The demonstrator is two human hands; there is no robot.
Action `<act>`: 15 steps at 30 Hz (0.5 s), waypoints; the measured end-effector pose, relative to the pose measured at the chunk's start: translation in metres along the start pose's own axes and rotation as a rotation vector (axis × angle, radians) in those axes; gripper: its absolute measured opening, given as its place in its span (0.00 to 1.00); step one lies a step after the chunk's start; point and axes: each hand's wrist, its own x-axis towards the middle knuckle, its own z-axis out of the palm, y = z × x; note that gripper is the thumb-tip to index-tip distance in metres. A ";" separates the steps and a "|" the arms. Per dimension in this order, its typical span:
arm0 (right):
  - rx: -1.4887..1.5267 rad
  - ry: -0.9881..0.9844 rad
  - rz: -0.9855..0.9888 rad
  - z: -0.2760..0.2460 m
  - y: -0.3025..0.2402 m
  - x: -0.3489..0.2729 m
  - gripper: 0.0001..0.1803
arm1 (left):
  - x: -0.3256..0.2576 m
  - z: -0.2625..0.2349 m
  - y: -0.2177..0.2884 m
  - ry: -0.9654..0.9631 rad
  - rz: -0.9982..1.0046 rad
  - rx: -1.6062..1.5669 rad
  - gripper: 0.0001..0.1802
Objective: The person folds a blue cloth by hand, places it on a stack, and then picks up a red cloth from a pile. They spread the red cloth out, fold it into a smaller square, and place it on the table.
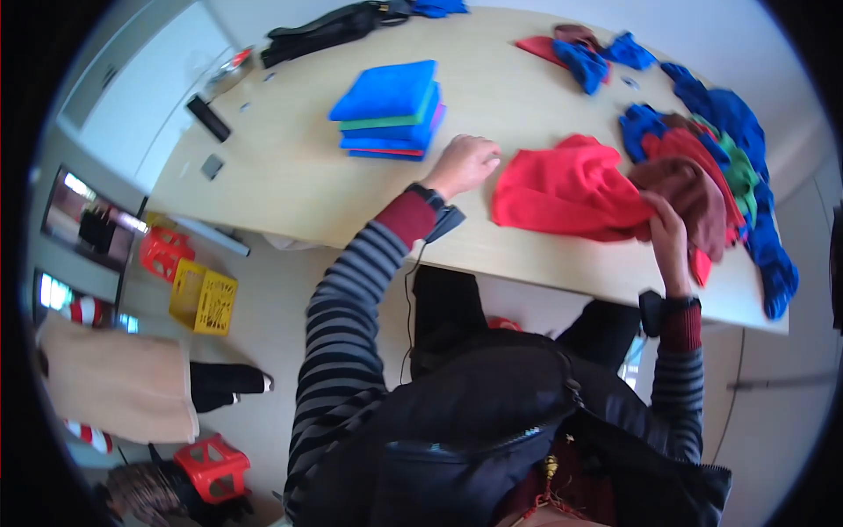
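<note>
A bright red cloth lies loosely spread and rumpled on the table in front of me. My right hand grips its right end, fingers closed on the fabric next to a brown cloth. To the left of the red cloth, my left hand hovers with its fingers curled in; nothing shows in it and a small gap parts it from the cloth. Just beyond that hand stands a neat stack of folded cloths, mostly blue with green and red layers.
A heap of blue, red and green cloths covers the table's right end. More cloths lie at the far right. A black bag and a dark phone-like object are on the table. Stools, a yellow crate and another person stand at left.
</note>
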 end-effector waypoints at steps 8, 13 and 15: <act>0.010 0.068 -0.099 -0.001 -0.089 0.014 0.18 | -0.064 -0.004 0.101 0.031 0.201 -0.098 0.28; -0.002 0.090 -0.115 -0.014 -0.093 0.002 0.17 | -0.079 0.020 0.129 0.044 0.116 0.117 0.26; -0.019 0.053 -0.081 -0.015 -0.098 0.000 0.19 | -0.082 0.023 0.128 0.063 0.114 0.149 0.23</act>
